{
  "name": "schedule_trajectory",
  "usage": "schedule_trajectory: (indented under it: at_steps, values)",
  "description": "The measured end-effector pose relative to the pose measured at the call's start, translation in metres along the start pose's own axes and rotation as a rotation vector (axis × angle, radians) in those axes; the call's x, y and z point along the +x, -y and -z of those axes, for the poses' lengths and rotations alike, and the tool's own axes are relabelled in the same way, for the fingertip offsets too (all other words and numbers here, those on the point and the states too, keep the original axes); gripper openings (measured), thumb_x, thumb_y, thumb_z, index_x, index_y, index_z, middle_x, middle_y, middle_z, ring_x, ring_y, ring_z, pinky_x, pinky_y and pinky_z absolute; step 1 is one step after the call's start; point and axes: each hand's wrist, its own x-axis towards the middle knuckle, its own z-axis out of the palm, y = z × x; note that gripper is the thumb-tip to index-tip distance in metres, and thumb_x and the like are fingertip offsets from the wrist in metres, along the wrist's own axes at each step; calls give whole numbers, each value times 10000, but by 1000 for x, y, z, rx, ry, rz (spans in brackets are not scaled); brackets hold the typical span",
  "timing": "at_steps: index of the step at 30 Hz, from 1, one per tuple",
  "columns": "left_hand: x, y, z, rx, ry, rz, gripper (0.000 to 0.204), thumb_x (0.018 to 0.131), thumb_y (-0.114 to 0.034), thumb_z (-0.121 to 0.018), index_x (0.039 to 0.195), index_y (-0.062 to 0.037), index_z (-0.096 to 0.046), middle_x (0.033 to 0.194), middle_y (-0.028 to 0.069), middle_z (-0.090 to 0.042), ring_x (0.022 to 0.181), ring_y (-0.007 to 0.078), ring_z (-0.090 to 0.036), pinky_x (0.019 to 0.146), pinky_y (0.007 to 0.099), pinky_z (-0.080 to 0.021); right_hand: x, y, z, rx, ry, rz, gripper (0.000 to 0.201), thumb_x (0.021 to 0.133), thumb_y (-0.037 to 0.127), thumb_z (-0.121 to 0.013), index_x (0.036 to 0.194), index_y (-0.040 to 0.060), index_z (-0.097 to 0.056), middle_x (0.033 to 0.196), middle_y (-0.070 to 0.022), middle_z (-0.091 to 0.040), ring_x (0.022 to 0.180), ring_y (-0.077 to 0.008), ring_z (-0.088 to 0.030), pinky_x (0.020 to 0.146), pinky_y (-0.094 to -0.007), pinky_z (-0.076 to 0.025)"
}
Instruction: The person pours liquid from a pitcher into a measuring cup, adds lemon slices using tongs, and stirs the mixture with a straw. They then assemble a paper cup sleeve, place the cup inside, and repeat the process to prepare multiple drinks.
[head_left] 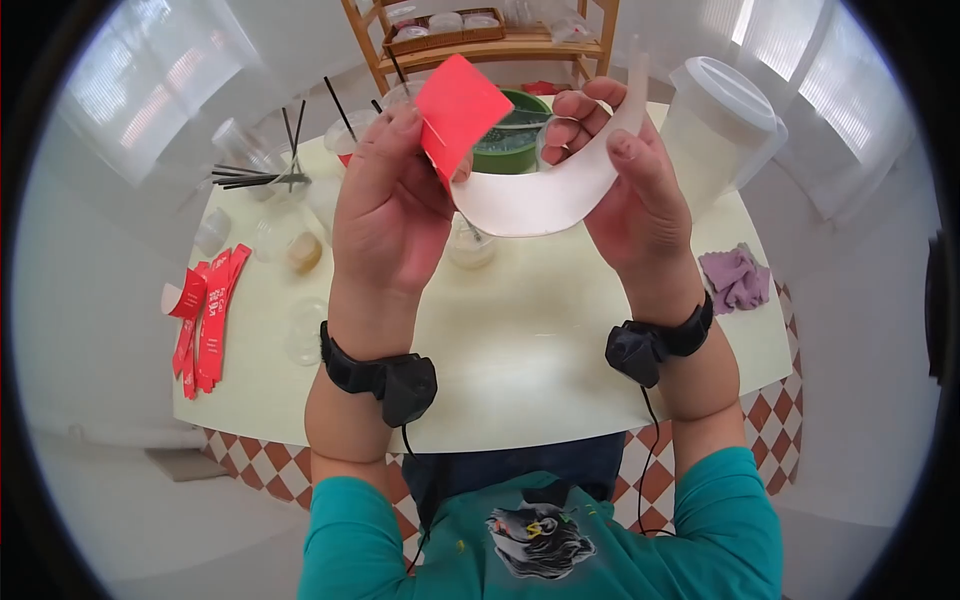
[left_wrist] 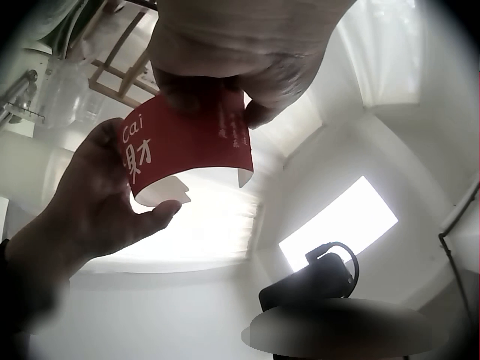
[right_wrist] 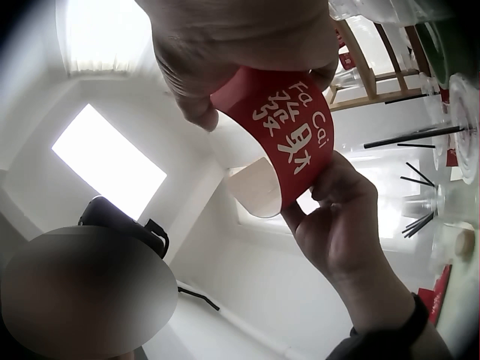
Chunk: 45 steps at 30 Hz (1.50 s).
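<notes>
A red paper cup sleeve (head_left: 540, 208) is held up over the table, bent into an open curve with its white inner side towards the head camera. My left hand (head_left: 388, 210) pinches its red end between thumb and fingers. At the other end my right hand (head_left: 645, 195) grips the white strip, thumb on the inner side. White "Fa Cai" lettering shows on the outer face of the sleeve (right_wrist: 289, 135) in the right wrist view. The left wrist view catches the sleeve (left_wrist: 187, 139) from below, its lower edge curled between both hands.
Several flat red sleeves (head_left: 212, 320) lie at the table's left edge. Black straws (head_left: 255, 180) and clear plastic cups stand behind them. Farther back are a green bowl (head_left: 490, 160) and a lidded pitcher (head_left: 715, 125). A purple cloth (head_left: 737, 278) lies at the right edge.
</notes>
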Motion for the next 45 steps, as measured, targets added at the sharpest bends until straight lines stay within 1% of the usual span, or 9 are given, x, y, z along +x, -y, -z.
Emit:
schedule_trajectory:
  at_steps: [3,9,11,21,26,31,33,36,45]
  values:
    - [-3,-9,-1,159,-105,27,136,915,-180,-609,948,-49,-591,822,10,-610,680,85,-559,542,233,-431,-1,-3,-4,-173,39,-89,624,774,207,-719,1295,47,-415,1124,-72,-553,969,-149,-575,867,-300,-443]
    - [-3,-23,3,486,-37,82,139,862,-174,-668,847,-49,-610,712,-11,-586,622,51,-516,534,203,-391,-2,-7,-9,-189,205,-31,1062,618,664,-777,1362,41,-344,1003,-26,-506,922,-124,-507,866,-285,-418]
    - [-4,-23,3,609,-18,77,151,847,-169,-680,816,-42,-605,718,-12,-582,621,46,-503,546,202,-390,-2,-4,-10,-371,171,-4,1222,576,898,-547,1374,-1,-327,1165,-94,-478,1029,-175,-497,874,-316,-466]
    - [-3,-23,1,754,7,121,148,829,-138,-691,799,-23,-603,721,-3,-595,666,53,-528,600,202,-418,-5,-19,-13,-369,179,-53,1264,573,874,-593,1456,42,-238,1203,-101,-476,1077,-191,-506,972,-344,-443]
    - [-2,-20,6,822,15,84,125,843,-165,-664,833,-52,-612,722,-27,-580,630,43,-483,575,193,-357,-5,-24,1,-622,127,60,1055,595,626,-812,1382,82,-367,1130,-57,-526,1040,-145,-537,927,-295,-444]
    - [-1,-16,3,817,-5,89,151,836,-132,-679,860,4,-617,736,11,-609,681,64,-551,618,215,-448,-7,-27,-3,-522,264,62,758,706,428,-806,1256,59,-438,1125,-53,-518,1004,-138,-526,873,-272,-439]
    - [-1,-15,2,816,-22,79,158,838,-132,-678,883,7,-619,741,12,-611,689,65,-559,624,216,-455,-10,-29,-9,-238,41,-104,609,811,480,-697,1170,35,-487,929,7,-476,889,-72,-469,818,-216,-394]
    - [0,-13,5,825,1,100,138,860,-113,-651,919,8,-619,767,16,-619,714,64,-569,641,215,-464,-10,-31,-8,-570,-27,-72,311,796,212,-709,983,26,-543,920,-55,-590,841,-83,-558,731,-237,-468]
    - [0,-5,6,857,47,76,96,891,-79,-587,895,11,-618,780,5,-614,712,65,-560,642,223,-465,-9,-29,-11,-787,-45,-52,252,748,210,-734,799,12,-587,735,-29,-609,657,-72,-550,592,-232,-462]
